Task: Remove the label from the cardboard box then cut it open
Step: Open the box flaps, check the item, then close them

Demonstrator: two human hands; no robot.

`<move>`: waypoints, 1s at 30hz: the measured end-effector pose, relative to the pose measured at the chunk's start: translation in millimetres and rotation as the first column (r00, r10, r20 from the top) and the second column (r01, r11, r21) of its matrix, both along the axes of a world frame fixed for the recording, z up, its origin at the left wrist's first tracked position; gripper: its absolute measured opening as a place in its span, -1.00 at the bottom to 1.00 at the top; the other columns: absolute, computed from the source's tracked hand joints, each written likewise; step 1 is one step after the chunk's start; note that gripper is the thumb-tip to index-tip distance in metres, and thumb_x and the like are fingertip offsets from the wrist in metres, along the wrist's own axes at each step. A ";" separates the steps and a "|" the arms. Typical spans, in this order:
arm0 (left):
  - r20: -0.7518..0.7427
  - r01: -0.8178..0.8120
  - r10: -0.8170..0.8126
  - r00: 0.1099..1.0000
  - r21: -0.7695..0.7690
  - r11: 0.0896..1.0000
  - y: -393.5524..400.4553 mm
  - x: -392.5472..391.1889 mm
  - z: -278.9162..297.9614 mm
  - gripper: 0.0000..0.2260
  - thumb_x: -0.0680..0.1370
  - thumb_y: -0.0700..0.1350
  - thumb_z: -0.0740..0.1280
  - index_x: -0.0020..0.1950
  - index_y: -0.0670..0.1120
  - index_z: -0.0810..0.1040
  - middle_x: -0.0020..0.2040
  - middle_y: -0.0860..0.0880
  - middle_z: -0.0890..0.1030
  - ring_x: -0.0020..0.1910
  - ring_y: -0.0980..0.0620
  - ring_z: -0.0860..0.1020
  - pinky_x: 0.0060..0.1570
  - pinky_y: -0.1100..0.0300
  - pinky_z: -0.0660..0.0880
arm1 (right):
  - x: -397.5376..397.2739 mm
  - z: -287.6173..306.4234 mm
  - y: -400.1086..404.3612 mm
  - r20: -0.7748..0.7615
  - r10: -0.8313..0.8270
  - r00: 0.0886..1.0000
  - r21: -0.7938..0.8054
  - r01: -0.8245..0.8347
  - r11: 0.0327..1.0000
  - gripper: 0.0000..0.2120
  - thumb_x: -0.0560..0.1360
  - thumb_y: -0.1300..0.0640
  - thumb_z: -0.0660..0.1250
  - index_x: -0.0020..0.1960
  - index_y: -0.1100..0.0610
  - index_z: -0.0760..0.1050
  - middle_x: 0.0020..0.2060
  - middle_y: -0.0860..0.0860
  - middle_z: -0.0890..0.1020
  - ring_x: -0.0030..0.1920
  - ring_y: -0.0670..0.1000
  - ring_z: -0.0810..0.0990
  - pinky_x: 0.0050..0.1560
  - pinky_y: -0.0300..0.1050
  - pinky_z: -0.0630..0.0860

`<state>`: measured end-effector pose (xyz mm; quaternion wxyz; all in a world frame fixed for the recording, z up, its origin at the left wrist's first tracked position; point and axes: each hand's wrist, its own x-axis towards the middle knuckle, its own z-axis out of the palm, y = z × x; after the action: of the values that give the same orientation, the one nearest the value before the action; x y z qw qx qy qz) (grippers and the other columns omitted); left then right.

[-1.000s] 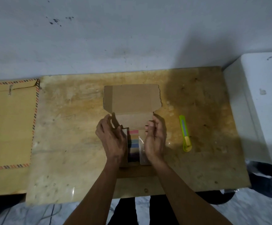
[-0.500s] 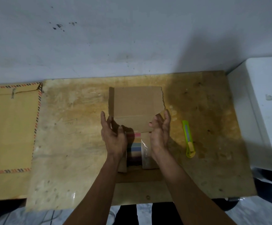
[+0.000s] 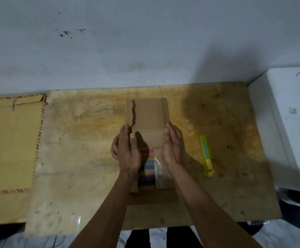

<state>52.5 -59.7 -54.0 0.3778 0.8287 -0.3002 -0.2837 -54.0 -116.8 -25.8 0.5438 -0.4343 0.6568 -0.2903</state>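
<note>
Envelope (image 3: 8,140) sits off to the left, then mid-table the cardboard box (image 3: 146,117) lies cut open, lid thrown back, with what looks like coloured sticky notes (image 3: 146,167) in plastic inside. It's light, thin, bendy card, so I'd hold it by the side walls. Left hand (image 3: 126,154) and right hand (image 3: 172,149) flank it, fingers straight and loose, pressing the sides, gripping nothing; green cutter (image 3: 206,156) lies right.

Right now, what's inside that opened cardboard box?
Inside the cardboard box lies a stack of coloured strips with clear plastic wrap beside it. The left hand and right hand cover the rest.
</note>
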 end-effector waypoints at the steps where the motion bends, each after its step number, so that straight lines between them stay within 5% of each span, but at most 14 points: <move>1: 0.018 -0.002 0.002 1.000 0.008 1.000 -1.6 -0.1 -2.9 -0.49 0.61 0.20 -0.01 0.54 0.11 0.28 0.56 0.10 0.27 0.52 0.02 0.11 0.49 -0.17 -0.02 | -0.8 -1.3 -2.7 -0.055 0.042 0.998 -0.012 -0.042 0.999 -0.59 0.66 -0.08 0.05 0.47 -0.01 0.34 0.48 -0.07 0.27 0.42 -0.02 0.34 0.41 -0.01 0.34; 8: 0.013 -0.029 0.029 0.999 0.037 0.999 -9.4 4.5 -5.8 -0.52 0.60 0.17 0.06 0.46 0.07 0.43 0.53 0.07 0.34 0.50 -0.02 0.11 0.45 -0.21 0.02 | 2.8 -9.5 -14.5 -0.217 0.055 0.975 0.004 -0.056 0.998 -0.63 0.65 -0.04 0.11 0.31 0.11 0.50 0.36 -0.07 0.34 0.25 -0.10 0.41 0.17 -0.27 0.29; 12: -0.018 -0.072 0.072 0.997 -0.007 0.997 -9.3 6.7 -4.5 -0.57 0.59 0.17 0.11 0.40 0.10 0.49 0.48 0.07 0.41 0.48 -0.03 0.21 0.45 -0.14 0.06 | 3.2 -13.6 -14.5 -0.040 -0.131 0.991 0.074 0.134 0.988 -0.66 0.63 -0.05 0.17 0.31 0.06 0.52 0.34 -0.06 0.45 0.18 -0.11 0.47 0.23 -0.16 0.42; 16: -0.117 -0.183 0.172 0.978 -0.097 0.978 -9.5 11.6 -10.9 -0.66 0.55 0.21 0.18 0.29 0.25 0.53 0.38 0.08 0.51 0.42 -0.06 0.38 0.37 -0.30 0.30 | 6.2 -10.8 -10.9 0.090 -0.247 0.965 0.155 0.232 0.960 -0.73 0.60 -0.05 0.23 0.29 -0.20 0.45 0.23 -0.15 0.50 0.26 -0.03 0.49 0.26 0.11 0.52; 20: -0.123 -0.155 0.147 0.981 -0.061 0.986 -7.8 10.5 -7.6 -0.69 0.58 0.01 0.23 0.25 0.35 0.50 0.39 0.16 0.46 0.39 -0.01 0.37 0.40 -0.19 0.29 | 8.4 -8.2 -10.1 0.134 -0.323 0.937 0.212 0.291 0.933 -0.68 0.59 0.01 0.28 0.32 -0.18 0.45 0.28 -0.15 0.49 0.28 -0.04 0.48 0.29 0.11 0.51; 23: -0.224 -0.128 0.129 0.966 0.022 0.992 -9.3 12.8 -4.6 -0.63 0.62 -0.18 0.24 0.41 0.09 0.48 0.38 0.22 0.38 0.36 0.02 0.31 0.42 0.09 0.23 | 8.9 -7.7 -9.0 0.118 -0.298 0.947 0.202 0.270 0.941 -0.68 0.60 0.05 0.27 0.34 -0.10 0.46 0.28 -0.10 0.50 0.27 -0.04 0.49 0.28 0.08 0.52; 27: -0.342 -0.018 0.067 0.937 0.144 0.989 -8.3 20.8 -0.7 -0.51 0.59 -0.18 0.21 0.50 0.14 0.35 0.45 0.21 0.29 0.38 -0.03 0.26 0.45 -0.09 0.28 | 8.8 -7.9 -12.1 0.059 -0.200 0.978 0.140 0.190 0.972 -0.65 0.60 0.07 0.26 0.38 0.00 0.43 0.30 -0.10 0.41 0.26 -0.02 0.50 0.26 0.04 0.54; 30: -0.447 0.030 0.053 0.893 0.178 0.984 -7.7 28.5 0.4 -0.40 0.46 -0.16 0.25 0.45 0.28 0.32 0.48 0.13 0.31 0.38 -0.14 0.36 0.30 -0.16 0.46 | 6.5 -4.7 -16.0 0.037 -0.105 0.994 0.158 0.098 0.983 -0.61 0.61 0.02 0.24 0.42 0.00 0.39 0.26 -0.16 0.31 0.25 -0.05 0.46 0.28 0.03 0.52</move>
<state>81.0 -67.4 -53.6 0.3622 0.7731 -0.1729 -0.4911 -47.5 -132.8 -30.4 0.5753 -0.3497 0.6862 -0.2753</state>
